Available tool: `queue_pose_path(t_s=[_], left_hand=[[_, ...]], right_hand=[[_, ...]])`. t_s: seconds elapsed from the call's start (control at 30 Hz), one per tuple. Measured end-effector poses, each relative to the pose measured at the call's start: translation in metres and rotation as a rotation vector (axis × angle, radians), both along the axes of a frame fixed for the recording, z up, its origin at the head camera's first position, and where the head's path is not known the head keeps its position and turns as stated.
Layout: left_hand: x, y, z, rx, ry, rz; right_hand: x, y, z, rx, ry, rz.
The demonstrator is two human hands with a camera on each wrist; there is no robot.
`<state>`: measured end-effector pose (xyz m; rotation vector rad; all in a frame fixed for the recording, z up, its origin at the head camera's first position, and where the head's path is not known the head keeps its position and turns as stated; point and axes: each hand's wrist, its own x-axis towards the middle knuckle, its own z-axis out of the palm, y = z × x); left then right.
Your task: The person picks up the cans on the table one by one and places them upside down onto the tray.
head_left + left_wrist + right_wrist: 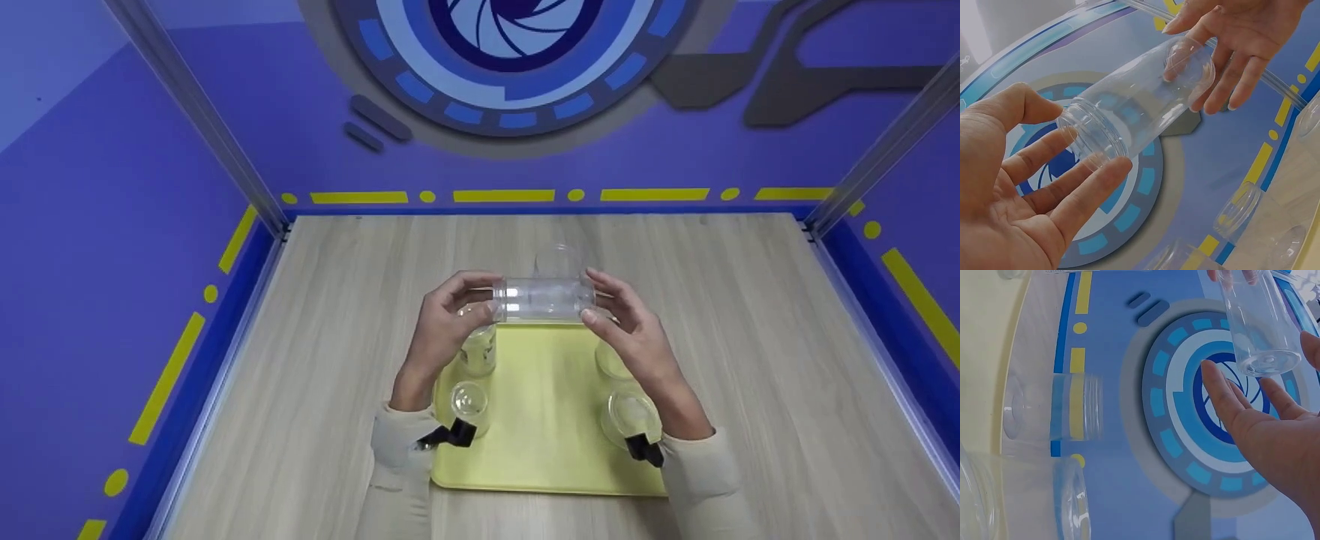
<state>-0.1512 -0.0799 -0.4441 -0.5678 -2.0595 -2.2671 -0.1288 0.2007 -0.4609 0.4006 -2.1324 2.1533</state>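
A clear, empty cylindrical jar [547, 298] lies sideways in the air above the far edge of a yellow tray [544, 420]. My left hand [448, 322] pinches its threaded open neck [1092, 132] between thumb and fingers. At the other end, my right hand [630, 330] is spread loosely about the round base [1269, 363]. Its fingers look fairly straight, with gaps beside the jar in the right wrist view; whether a fingertip touches it is hard to tell.
On the tray's left side stand two clear jars, a far one [478, 352] and a near one [469, 405]. Two more, a far one [609, 361] and a wider near one [626, 416], stand at its right. Another clear jar [559, 259] stands behind the held one. Blue walls [112, 225] enclose the wooden table [322, 375].
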Motion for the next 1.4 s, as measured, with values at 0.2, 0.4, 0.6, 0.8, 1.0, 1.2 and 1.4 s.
queue_pose_path(t_s=[0.2, 0.4, 0.6, 0.8, 1.0, 1.2, 1.4], left_hand=[[0.001, 0.002, 0.000, 0.003, 0.005, -0.034], [0.001, 0.003, -0.001, 0.015, 0.002, -0.045], [0.003, 0.003, 0.000, 0.019, -0.007, -0.073], [0.003, 0.001, 0.001, -0.012, 0.018, -0.091], [0.004, -0.001, 0.001, -0.030, 0.047, -0.110], [0.005, -0.005, 0.000, -0.022, 0.079, -0.082], [0.006, -0.018, -0.002, 0.007, 0.113, 0.007]], right_hand=[[0.002, -0.001, 0.002, -0.041, 0.003, 0.026], [0.003, -0.002, 0.003, -0.077, 0.009, 0.034], [0.003, -0.001, 0.002, -0.102, 0.063, 0.035], [0.005, 0.000, 0.002, -0.114, 0.087, 0.026], [0.007, 0.001, 0.003, -0.115, 0.100, 0.028], [0.007, 0.002, 0.005, -0.139, 0.098, 0.025], [0.007, 0.006, 0.007, -0.137, 0.078, 0.004]])
